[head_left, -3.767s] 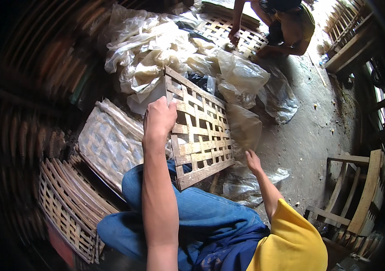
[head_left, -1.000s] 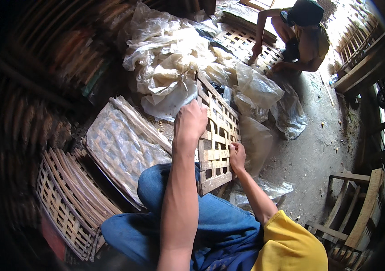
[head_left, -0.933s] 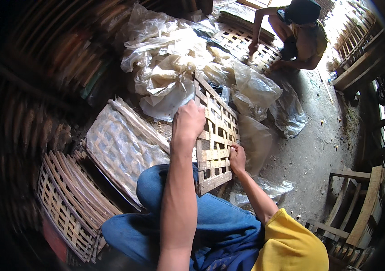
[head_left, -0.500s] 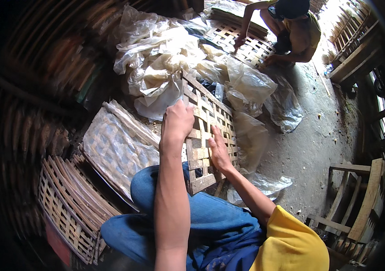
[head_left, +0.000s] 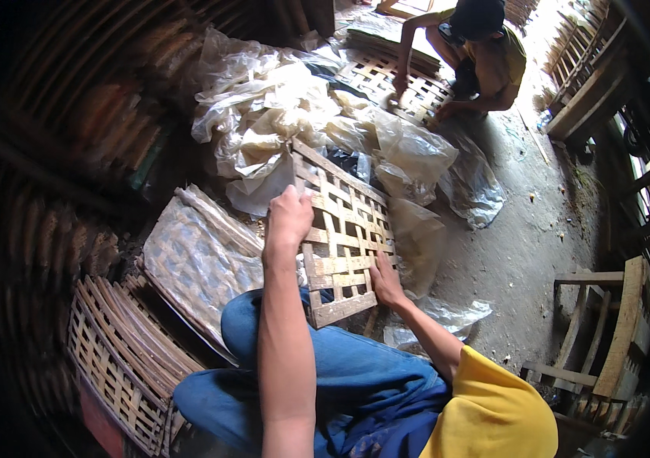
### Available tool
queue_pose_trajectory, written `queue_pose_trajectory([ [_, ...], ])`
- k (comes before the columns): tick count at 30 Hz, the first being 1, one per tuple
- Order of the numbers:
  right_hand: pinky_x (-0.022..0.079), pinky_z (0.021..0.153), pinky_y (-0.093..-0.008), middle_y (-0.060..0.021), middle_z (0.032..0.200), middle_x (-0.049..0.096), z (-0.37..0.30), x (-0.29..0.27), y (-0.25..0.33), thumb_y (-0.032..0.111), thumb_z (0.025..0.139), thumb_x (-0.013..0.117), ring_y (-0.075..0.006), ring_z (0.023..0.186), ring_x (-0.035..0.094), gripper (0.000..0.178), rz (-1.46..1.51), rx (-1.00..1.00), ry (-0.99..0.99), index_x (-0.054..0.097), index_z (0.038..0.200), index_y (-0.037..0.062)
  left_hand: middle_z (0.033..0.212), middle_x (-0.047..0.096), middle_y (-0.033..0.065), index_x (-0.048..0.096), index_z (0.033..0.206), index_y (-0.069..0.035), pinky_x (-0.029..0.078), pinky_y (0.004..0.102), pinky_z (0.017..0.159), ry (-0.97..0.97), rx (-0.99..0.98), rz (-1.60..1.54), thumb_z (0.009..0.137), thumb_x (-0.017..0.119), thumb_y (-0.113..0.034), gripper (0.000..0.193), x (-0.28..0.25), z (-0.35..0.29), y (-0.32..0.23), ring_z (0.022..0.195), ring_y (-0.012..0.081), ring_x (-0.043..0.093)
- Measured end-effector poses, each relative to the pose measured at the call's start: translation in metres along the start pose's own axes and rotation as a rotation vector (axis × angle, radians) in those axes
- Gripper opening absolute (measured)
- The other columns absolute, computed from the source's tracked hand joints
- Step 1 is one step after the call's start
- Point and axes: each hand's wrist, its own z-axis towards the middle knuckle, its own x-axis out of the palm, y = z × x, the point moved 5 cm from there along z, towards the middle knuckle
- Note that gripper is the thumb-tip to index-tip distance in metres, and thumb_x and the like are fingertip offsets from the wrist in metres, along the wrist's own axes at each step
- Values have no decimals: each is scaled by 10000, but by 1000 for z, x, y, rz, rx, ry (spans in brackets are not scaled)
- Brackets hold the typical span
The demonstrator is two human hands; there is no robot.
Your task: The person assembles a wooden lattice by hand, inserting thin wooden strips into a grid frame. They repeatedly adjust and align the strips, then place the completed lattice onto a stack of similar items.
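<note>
In the middle of the frame, the person is holding a woven lattice panel of pale wooden slats, tilted over their knee. The left hand is lying curled over the panel's left edge, fingers folded around a slat. The right hand is pressing against the panel's lower right edge with the fingers closed on the rim. Blue trousers are filling the lower centre, and a yellow sleeve is showing at the lower right.

Just left of the panel, a panel wrapped in clear plastic is lying on the floor. Crumpled plastic sheets are piling up above centre. A stack of lattice panels is leaning at the lower left. At the top of the frame another person is crouching over a further lattice. A wooden frame is standing at the right.
</note>
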Motion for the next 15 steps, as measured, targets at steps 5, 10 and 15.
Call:
queue_pose_trajectory([
  [5, 431, 1093, -385, -184, 1389, 614, -19, -68, -29, 261, 942, 668, -292, 1303, 573, 480, 246, -97, -343, 602, 1349, 15, 984, 666, 338, 643, 1002, 33, 522, 538, 854, -21, 170, -145, 966, 606, -316, 352, 18, 8, -13, 999, 505, 644],
  [10, 474, 971, -337, -77, 1212, 651, -18, -139, 113, 245, 984, 623, -187, 1129, 607, 398, 434, -358, -287, 603, 1317, 29, 1070, 688, 317, 678, 1129, 17, 545, 479, 934, 68, -76, -153, 863, 707, -352, 456, 24, 4, 4, 1030, 457, 676],
  [15, 396, 1089, -407, -119, 1458, 499, -33, -117, 101, 389, 920, 718, -244, 1329, 495, 711, 256, -431, -33, 455, 1479, 36, 1004, 697, 330, 550, 1238, 86, 617, 404, 761, 130, -186, -547, 914, 608, -186, 427, 35, 8, 11, 728, 329, 754],
])
